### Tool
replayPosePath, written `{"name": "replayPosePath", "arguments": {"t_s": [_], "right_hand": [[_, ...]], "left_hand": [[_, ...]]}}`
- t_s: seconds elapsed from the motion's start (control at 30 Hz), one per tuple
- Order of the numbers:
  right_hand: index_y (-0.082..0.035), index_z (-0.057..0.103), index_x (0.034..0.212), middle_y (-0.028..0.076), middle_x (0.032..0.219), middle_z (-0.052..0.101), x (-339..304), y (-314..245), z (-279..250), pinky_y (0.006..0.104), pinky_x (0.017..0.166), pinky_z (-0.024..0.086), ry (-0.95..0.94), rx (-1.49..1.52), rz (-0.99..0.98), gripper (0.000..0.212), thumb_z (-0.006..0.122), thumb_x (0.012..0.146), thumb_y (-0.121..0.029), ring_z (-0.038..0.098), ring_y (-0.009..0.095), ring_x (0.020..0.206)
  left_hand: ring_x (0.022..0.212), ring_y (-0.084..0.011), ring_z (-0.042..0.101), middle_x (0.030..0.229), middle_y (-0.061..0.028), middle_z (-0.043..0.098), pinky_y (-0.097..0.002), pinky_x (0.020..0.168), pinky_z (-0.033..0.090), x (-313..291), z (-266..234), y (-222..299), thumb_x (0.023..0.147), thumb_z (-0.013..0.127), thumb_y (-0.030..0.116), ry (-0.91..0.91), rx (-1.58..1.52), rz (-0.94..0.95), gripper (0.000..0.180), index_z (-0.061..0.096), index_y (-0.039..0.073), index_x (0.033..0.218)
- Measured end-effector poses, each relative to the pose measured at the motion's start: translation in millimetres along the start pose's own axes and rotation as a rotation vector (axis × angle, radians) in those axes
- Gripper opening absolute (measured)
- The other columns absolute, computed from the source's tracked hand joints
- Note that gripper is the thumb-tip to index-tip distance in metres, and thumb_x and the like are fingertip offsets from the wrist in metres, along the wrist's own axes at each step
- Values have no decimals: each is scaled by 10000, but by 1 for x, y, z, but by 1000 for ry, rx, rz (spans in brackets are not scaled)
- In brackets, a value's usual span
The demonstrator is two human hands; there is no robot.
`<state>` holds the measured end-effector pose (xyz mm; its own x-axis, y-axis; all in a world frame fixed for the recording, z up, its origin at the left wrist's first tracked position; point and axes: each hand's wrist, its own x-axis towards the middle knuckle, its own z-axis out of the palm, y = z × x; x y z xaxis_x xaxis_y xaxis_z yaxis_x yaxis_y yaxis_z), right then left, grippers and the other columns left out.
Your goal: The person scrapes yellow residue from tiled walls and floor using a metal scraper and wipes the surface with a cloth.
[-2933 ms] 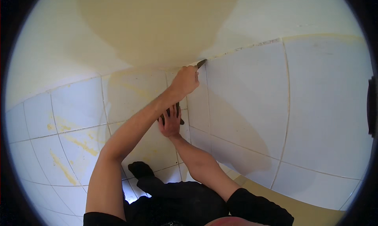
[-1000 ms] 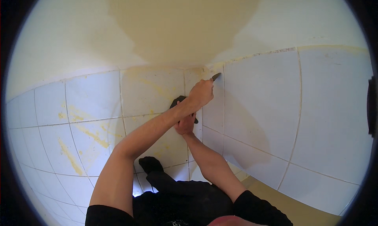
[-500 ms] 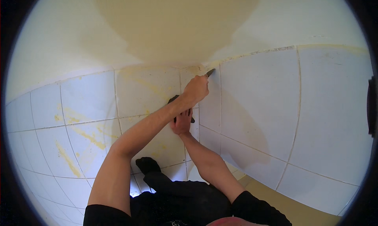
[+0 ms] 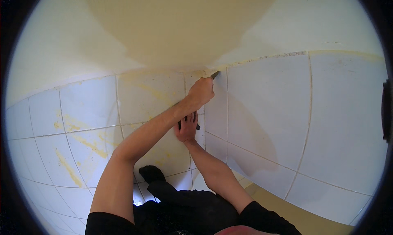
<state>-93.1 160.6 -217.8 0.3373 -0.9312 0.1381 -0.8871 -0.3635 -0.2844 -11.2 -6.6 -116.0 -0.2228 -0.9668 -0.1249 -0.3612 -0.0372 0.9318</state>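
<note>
Reaching up and across to the corner, my left hand [image 4: 202, 91] is closed round a knife [image 4: 215, 75]; only its short dark blade shows. The blade tip lies at the top of the narrow white tile right of the corner, close under the yellowish tile edge [image 4: 233, 63]. Below my left forearm, my right hand [image 4: 187, 130] lies with fingers apart over a dark thing [image 4: 198, 127]. Most of that dark thing is hidden by the hand and forearm, so its kind is unclear.
White tiles [image 4: 262, 112] meet at an inner corner beneath a pale wall [image 4: 319, 22]. Yellow smears [image 4: 68, 167] mark the left tiles. A black-covered foot [image 4: 151, 174] is below my arms. A dark object [image 4: 386, 112] stands at the right rim.
The view has shifted slightly. My left hand and the knife stay at the corner's top edge, with the blade a touch further left along it. My right hand keeps its place.
</note>
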Motion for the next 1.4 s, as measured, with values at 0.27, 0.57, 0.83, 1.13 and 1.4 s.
{"name": "replayPosePath", "arguments": {"t_s": [0.27,0.57,0.83,1.13,1.4], "right_hand": [[-26,536,1325,251,1418,422,2,-3,-1,653,1163,186,-17,18,18,525,605,866,-271,313,460,1397],[-24,533,1315,248,1422,411,2,-2,-2,656,1159,197,4,-1,6,508,593,872,-266,312,460,1402],[-42,522,1336,250,1457,392,2,-8,-4,651,1162,185,33,15,-9,522,601,871,-263,297,457,1424],[-68,456,1445,231,1584,294,2,-7,-10,634,1171,208,45,-4,-10,622,615,873,-255,250,435,1478],[-184,413,1515,176,1613,287,4,-20,-25,605,1188,191,61,70,21,674,613,873,-205,244,386,1497]], "left_hand": [[836,-480,679,845,-320,670,-525,779,561,2,0,-3,901,594,82,-13,35,-12,160,629,-66,953],[844,-465,691,857,-311,678,-524,769,568,6,0,-5,896,604,88,14,30,6,173,642,-68,961],[850,-456,687,864,-280,690,-515,763,562,1,-9,-10,897,602,125,-117,84,-60,183,670,-43,921],[924,-443,680,971,-244,711,-481,860,547,-79,-90,-9,925,580,207,-358,61,61,311,704,-21,1098],[1026,-438,666,1091,-256,700,-463,946,526,-153,-153,-42,962,581,266,-297,235,-36,379,683,-4,1207]]}}
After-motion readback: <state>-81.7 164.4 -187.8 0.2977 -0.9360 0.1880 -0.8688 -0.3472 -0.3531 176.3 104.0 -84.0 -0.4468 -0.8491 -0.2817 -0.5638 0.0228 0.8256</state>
